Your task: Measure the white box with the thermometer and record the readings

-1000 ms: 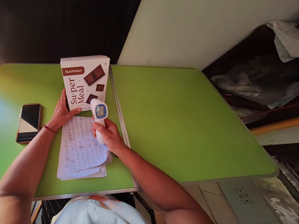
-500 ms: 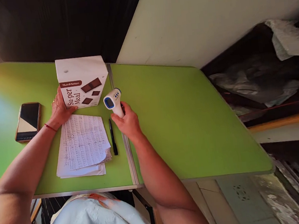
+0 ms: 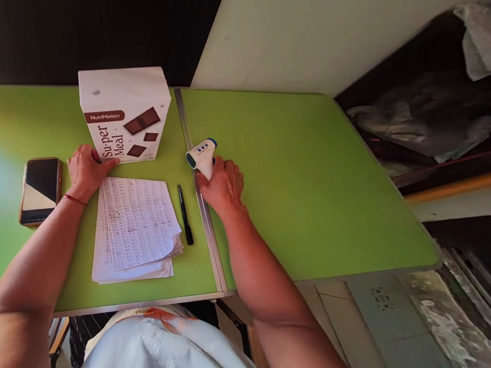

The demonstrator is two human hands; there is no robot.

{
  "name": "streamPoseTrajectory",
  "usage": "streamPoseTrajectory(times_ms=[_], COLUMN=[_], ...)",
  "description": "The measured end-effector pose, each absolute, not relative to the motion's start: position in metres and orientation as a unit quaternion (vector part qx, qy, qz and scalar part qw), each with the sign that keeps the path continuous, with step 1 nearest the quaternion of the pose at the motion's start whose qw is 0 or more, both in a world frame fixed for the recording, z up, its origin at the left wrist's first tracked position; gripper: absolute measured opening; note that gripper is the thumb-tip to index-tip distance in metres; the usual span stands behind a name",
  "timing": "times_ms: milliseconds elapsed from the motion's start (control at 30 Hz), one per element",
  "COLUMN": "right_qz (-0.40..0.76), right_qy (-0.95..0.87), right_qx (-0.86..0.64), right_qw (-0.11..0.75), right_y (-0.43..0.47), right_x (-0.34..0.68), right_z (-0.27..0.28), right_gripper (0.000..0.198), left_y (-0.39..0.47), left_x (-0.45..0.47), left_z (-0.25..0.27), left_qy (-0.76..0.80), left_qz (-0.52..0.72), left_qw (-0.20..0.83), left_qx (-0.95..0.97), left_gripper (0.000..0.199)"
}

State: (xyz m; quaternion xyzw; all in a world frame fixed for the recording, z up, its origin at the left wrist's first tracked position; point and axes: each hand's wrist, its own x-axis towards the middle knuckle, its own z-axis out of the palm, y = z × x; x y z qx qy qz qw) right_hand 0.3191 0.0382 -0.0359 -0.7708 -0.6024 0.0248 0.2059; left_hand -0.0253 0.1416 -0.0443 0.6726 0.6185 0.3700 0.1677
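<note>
On the left, a phone (image 3: 41, 191) lies face up on the green table (image 3: 309, 194). Just right of it, the left hand (image 3: 86, 169) is partly spread, the thumb stretched away from the bent fingers. The thumb touches the lower front edge of the box (image 3: 126, 112), and the fingers sit by its lower left side. The box stands upright near the far edge of the table. Below it, nearer the person, lies a stack of papers (image 3: 135, 226) covered in handwriting, its lower right corner curled. A black pen (image 3: 185, 215) lies just right of the papers, beside the metal strip (image 3: 206, 221) across the table. Farthest right, the right hand (image 3: 221, 181) closes around the handle of a white thermometer (image 3: 203, 151), thumb on the left, fingers on the right. The thermometer's head points up beyond the hand, near the strip; I cannot tell whether it touches the table.
</note>
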Motion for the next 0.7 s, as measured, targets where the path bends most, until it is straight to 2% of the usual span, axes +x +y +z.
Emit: streamPoseTrajectory(times_ms=[100, 200, 333, 400, 533, 600, 700], right_qz=[0.012, -0.012, 0.025, 0.075, 0.139, 0.147, 0.151], right_qy=[-0.597, -0.605, -0.641, -0.657, -0.692, -0.715, -0.740], right_qx=[-0.781, -0.767, -0.726, -0.720, -0.703, -0.682, -0.655], right_qw=[0.183, 0.215, 0.249, 0.210, 0.087, 0.050, 0.030], right_y=[0.036, 0.032, 0.024, 0.018, 0.004, 0.000, -0.004], right_x=[0.316, 0.310, 0.299, 0.293, 0.283, 0.282, 0.287], right_z=[-0.027, -0.014, 0.001, 0.006, 0.017, 0.021, 0.023], right_gripper=[0.047, 0.049, 0.024, 0.014, 0.025, 0.024, 0.011], left_y=[0.141, 0.139, 0.138, 0.136, 0.116, 0.092, 0.043], left_x=[-0.027, -0.023, -0.019, -0.019, -0.009, 0.007, 0.044], left_z=[-0.043, -0.041, -0.035, -0.030, -0.004, 0.021, 0.068], left_qy=[0.606, 0.607, 0.627, 0.652, 0.637, 0.614, 0.539], left_qz=[0.362, 0.362, 0.313, 0.236, 0.107, 0.081, -0.051], left_qw=[0.161, 0.142, 0.130, 0.116, 0.080, 0.069, 0.028], left_qx=[0.690, 0.693, 0.701, 0.711, 0.759, 0.782, 0.840], left_gripper=[0.054, 0.059, 0.063, 0.066, 0.069, 0.062, 0.045])
